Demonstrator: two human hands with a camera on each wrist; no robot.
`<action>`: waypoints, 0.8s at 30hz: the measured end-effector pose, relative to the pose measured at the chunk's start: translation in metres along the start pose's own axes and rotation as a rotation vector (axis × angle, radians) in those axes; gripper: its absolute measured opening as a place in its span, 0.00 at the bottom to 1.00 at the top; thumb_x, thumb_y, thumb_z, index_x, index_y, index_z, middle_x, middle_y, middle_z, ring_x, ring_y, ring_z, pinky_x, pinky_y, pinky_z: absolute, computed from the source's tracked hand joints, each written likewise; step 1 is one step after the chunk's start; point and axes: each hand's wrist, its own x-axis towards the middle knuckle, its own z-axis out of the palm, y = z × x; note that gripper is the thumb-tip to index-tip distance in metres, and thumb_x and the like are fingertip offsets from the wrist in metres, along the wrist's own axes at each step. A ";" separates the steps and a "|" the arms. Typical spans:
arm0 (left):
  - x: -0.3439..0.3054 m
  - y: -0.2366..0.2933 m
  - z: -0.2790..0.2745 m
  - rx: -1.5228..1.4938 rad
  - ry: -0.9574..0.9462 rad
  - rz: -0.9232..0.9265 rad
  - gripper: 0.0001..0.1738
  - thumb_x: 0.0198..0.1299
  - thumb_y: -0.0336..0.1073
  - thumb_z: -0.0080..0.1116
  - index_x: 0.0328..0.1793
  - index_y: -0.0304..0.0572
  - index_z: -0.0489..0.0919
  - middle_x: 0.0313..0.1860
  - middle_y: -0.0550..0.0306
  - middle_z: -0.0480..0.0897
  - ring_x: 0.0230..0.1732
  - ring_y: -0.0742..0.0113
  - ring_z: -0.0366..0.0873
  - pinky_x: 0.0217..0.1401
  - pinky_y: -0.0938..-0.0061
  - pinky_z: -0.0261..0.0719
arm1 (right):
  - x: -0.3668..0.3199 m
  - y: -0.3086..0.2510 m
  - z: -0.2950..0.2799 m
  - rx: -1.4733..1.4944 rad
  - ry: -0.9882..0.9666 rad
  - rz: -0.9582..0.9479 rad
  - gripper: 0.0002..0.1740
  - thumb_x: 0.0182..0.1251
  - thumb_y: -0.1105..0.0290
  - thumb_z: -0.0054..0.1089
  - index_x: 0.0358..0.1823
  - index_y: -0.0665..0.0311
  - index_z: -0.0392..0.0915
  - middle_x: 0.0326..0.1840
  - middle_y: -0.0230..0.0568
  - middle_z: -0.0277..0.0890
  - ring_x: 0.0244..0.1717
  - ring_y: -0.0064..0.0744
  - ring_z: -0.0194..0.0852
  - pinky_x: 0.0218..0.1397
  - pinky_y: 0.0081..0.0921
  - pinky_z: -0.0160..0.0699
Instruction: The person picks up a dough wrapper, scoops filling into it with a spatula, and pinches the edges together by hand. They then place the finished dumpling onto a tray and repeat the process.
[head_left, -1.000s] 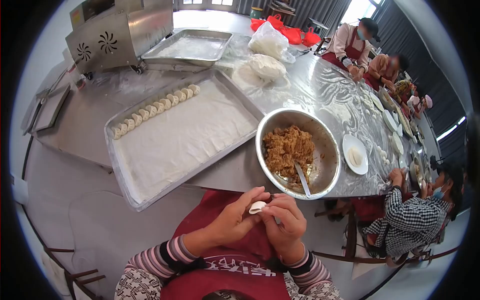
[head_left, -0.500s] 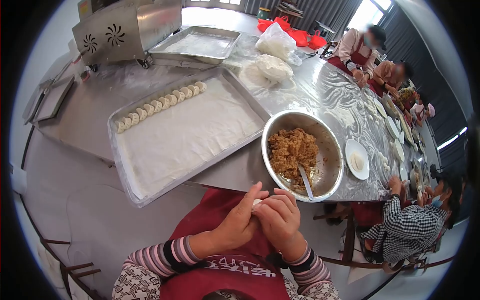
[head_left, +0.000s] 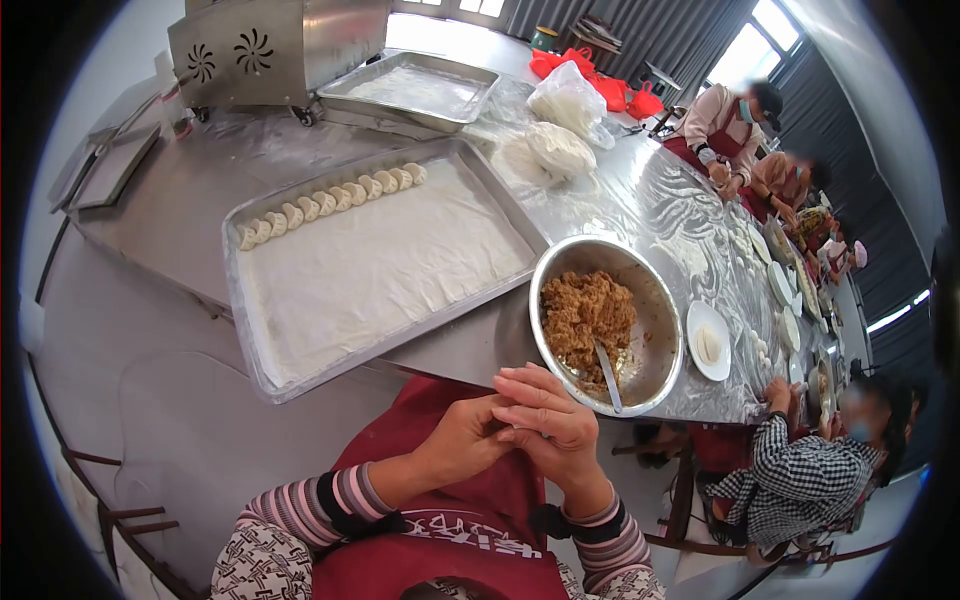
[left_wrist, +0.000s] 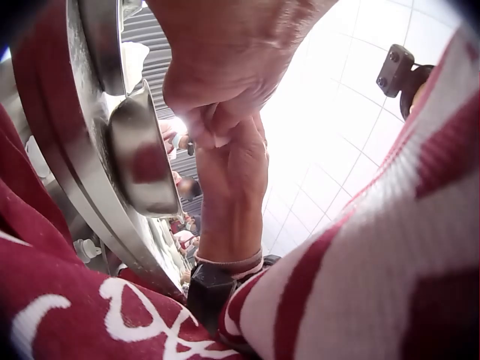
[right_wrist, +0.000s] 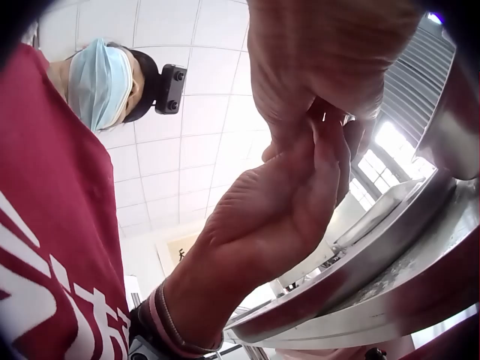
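Note:
In the head view my left hand and right hand meet in front of the apron, right at the near side of a metal bowl. The right fingers lie across the left ones, and both hands pinch a small white dumpling that is now hidden between them. The wrist views also show the curled left hand and right hand pressed together. Brown filling with a spoon fills part of the bowl. A row of finished dumplings lines the far side of a large paper-lined tray.
Right of the bowl, a white plate carries a round wrapper. Farther back are a dough lump, a plastic bag, a second tray and a metal machine. A person in a checked shirt sits on the right; others work beyond.
The white dumpling, visible between my fingers earlier, has gone out of sight. My right hand has turned over the left one, and the left fingers have drawn in. The head view has shifted slightly.

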 end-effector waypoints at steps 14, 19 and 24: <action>0.003 0.002 0.003 -0.297 0.090 0.044 0.19 0.62 0.28 0.61 0.59 0.38 0.73 0.50 0.62 0.79 0.50 0.79 0.75 0.49 0.83 0.75 | 0.003 -0.004 0.011 0.141 0.139 0.118 0.15 0.46 0.68 0.72 0.37 0.63 0.85 0.58 0.45 0.78 0.72 0.49 0.61 0.72 0.43 0.58; 0.002 0.010 0.005 -0.224 0.114 0.014 0.22 0.62 0.26 0.60 0.62 0.37 0.71 0.51 0.61 0.78 0.51 0.79 0.74 0.52 0.82 0.75 | -0.007 0.006 0.011 0.106 0.145 0.050 0.14 0.45 0.70 0.73 0.36 0.64 0.85 0.57 0.46 0.78 0.71 0.50 0.61 0.71 0.41 0.61; 0.002 0.010 0.001 0.008 0.116 0.024 0.22 0.62 0.25 0.59 0.63 0.37 0.70 0.52 0.59 0.78 0.51 0.76 0.75 0.54 0.80 0.75 | -0.005 0.008 0.015 0.034 0.111 -0.050 0.15 0.46 0.72 0.73 0.38 0.64 0.86 0.59 0.47 0.77 0.73 0.51 0.58 0.71 0.38 0.62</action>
